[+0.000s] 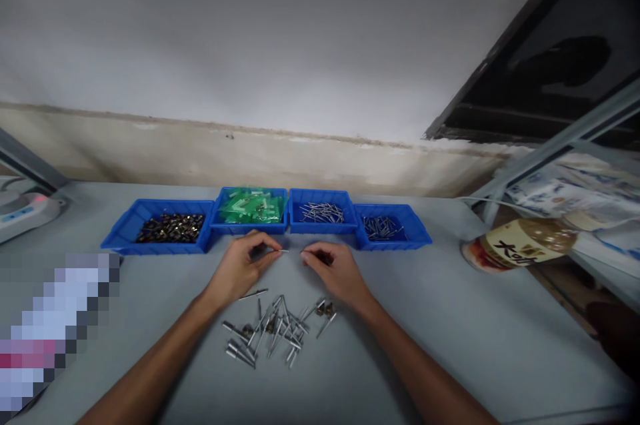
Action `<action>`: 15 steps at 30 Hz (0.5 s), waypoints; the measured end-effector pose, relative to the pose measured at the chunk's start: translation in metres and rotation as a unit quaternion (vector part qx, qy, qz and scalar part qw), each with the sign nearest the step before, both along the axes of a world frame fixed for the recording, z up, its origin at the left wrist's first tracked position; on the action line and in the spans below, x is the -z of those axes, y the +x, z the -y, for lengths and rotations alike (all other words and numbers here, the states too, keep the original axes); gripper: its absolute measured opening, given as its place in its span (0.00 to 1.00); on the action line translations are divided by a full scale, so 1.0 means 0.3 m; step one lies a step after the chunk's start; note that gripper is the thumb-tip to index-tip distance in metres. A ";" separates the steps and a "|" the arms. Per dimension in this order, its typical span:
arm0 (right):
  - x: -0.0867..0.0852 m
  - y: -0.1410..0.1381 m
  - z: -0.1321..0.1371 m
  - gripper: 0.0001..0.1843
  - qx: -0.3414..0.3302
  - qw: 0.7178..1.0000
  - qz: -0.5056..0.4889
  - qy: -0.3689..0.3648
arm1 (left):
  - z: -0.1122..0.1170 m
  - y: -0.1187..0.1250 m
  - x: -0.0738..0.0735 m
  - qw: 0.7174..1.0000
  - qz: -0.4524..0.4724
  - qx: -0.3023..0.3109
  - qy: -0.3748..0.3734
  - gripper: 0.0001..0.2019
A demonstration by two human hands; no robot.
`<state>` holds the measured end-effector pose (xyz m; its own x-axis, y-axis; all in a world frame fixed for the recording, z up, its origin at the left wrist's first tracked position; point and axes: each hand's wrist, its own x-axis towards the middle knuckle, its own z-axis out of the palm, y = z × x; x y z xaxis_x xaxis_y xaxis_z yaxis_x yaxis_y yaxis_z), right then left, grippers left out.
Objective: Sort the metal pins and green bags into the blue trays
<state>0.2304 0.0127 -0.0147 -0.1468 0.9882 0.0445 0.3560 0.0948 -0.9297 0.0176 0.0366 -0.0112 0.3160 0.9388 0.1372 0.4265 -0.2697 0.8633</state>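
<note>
My left hand (247, 263) pinches a thin metal pin (285, 251), end poking right. My right hand (335, 268) faces it, thumb and fingers bunched; can't tell if gripping anything. Pin is on the near side of the blue trays (323, 227). Risk: so small a pinch could slip, and the pin might get lost among loose metal parts (286, 326) nearer me.

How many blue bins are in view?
4, in a row: far-left bin, holding dark metal parts; second bin, green pieces; third bin, silvery pins; far-right bin, grey pins. No others visible.
</note>
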 end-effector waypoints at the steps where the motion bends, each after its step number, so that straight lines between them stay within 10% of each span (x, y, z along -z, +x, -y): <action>1: 0.001 0.002 -0.001 0.09 -0.003 1.000 -0.002 0.000 | -0.001 0.000 -0.001 1.000 -0.001 -0.003 0.003 0.06; 15: 0.009 0.000 -0.008 0.07 0.013 0.998 -0.048 -0.027 | 0.006 0.005 -0.007 1.000 -0.008 0.008 0.004 0.06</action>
<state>0.2304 0.0150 -0.0174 -0.1184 0.9930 0.0040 0.2667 0.0357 -0.9631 0.0190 0.0346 -0.0092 0.3336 0.9324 0.1392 0.4360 -0.2835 0.8541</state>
